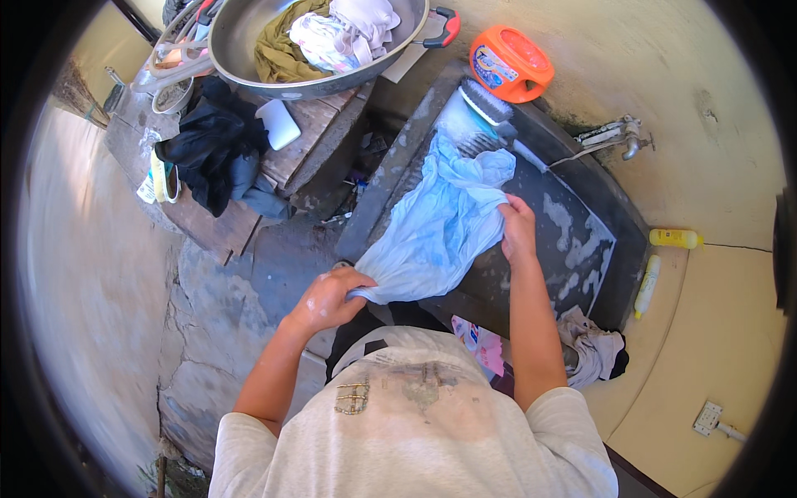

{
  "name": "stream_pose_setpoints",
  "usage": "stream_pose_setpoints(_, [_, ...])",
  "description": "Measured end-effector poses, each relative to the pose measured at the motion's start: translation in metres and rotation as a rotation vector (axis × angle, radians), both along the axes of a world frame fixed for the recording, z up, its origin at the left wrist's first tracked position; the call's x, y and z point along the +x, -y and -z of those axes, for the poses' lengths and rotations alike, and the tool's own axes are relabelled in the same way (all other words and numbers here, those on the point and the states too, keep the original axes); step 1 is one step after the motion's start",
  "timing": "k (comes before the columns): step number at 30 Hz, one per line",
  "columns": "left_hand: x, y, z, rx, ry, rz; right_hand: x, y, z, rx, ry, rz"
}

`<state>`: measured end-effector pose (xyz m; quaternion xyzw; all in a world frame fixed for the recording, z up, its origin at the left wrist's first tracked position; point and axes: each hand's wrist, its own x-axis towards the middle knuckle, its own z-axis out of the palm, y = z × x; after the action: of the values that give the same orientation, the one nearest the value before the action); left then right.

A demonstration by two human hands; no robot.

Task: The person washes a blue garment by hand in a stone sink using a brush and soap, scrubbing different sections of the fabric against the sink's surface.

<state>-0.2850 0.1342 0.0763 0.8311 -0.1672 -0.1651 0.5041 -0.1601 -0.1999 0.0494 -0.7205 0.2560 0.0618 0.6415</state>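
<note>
A wet light-blue cloth garment [445, 230] is stretched between my two hands over a dark stone wash basin [535, 249]. My left hand [330, 299] pinches its near left edge, with a little foam on the back of the hand. On the right, my right hand [518, 227] grips the garment's other side. The far end of the cloth rests against the ridged washboard part [476, 144] of the basin, beside a scrub brush [485, 103] with pale bristles. Patches of suds [582, 249] lie on the basin floor. Folds hide part of the garment.
A large metal pan [243, 68] with clothes stands far left, near dark clothes [215, 149] on a wooden board [311, 124]. An orange Tide tub [514, 65] sits on the basin's back rim. A tap [632, 138] juts from the wall. Yellow bottles [675, 238] lie right.
</note>
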Motion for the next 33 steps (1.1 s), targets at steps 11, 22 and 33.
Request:
stream_pose_setpoints(11, [0.010,0.034,-0.027,0.017,0.032,0.022,0.009,0.119,-0.174,0.666,0.550,0.081])
stream_pose_setpoints(22, [0.036,0.019,-0.084,-0.563,0.131,-0.148,0.122,0.091,-0.281,0.659,0.615,-0.170])
stream_pose_setpoints(33, [0.024,0.025,-0.058,-0.813,-0.012,-0.692,0.136,0.007,-0.280,0.665,0.610,-0.110])
